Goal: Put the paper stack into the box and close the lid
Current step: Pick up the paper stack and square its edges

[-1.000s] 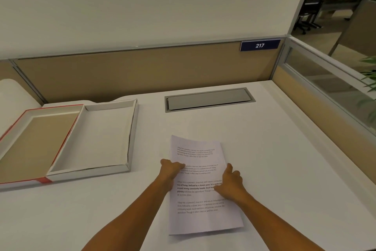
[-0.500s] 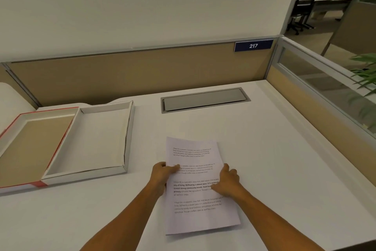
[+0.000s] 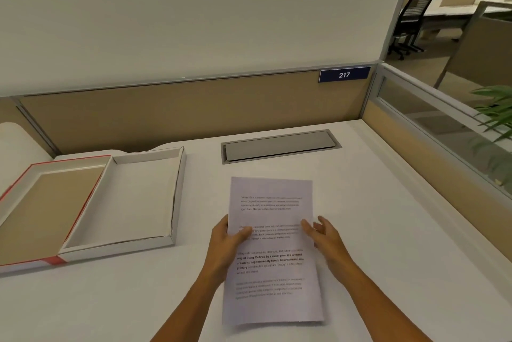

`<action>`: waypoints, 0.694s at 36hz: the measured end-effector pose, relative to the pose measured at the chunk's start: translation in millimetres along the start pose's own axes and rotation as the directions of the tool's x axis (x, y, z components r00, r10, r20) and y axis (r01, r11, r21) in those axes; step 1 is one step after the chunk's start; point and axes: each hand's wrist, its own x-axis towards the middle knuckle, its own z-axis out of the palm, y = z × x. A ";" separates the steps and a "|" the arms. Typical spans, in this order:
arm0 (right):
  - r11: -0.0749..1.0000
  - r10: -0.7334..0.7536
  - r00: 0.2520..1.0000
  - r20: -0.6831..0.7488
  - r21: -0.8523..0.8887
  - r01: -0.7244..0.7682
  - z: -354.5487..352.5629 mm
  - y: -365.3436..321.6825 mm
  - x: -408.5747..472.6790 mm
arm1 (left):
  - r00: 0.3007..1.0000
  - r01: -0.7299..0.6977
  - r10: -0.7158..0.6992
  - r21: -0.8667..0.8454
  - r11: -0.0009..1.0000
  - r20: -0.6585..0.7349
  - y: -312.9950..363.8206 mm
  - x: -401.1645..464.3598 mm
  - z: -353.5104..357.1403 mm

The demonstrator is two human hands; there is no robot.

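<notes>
A stack of printed white paper (image 3: 273, 258) lies lengthwise in the middle of the white desk. My left hand (image 3: 225, 242) grips its left edge, thumb on top of the sheets. My right hand (image 3: 321, 233) hovers at the right edge with fingers spread, holding nothing. To the left sits the open white box (image 3: 177, 189), shallow and empty, with its red-edged lid (image 3: 25, 183) folded flat further left, brown inside up.
A grey cable hatch (image 3: 279, 145) is set into the desk behind the paper. A tan partition with a blue "217" sign (image 3: 344, 74) runs along the back, a glass divider (image 3: 443, 120) along the right. A plant (image 3: 496, 111) and an office chair (image 3: 410, 23) stand beyond.
My right hand has come off the paper's right edge and spread its fingers. My left hand keeps its grip on the left edge. The camera view shifted slightly.
</notes>
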 end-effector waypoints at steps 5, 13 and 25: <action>0.965 -0.158 0.966 0.203 0.238 0.108 4.7 -22.8 -17.4 | 0.986 -0.151 0.155 -0.061 0.987 0.068 26.4 -12.7 -6.1; 0.924 -0.348 0.935 0.074 0.193 0.329 25.0 -50.1 -46.1 | 0.954 -0.294 0.293 0.007 0.956 -0.068 38.0 -22.9 -4.3; 0.905 -0.407 0.912 0.040 0.152 0.398 43.7 -37.3 -57.7 | 0.945 -0.282 0.284 0.040 0.959 -0.161 8.1 -36.2 -11.3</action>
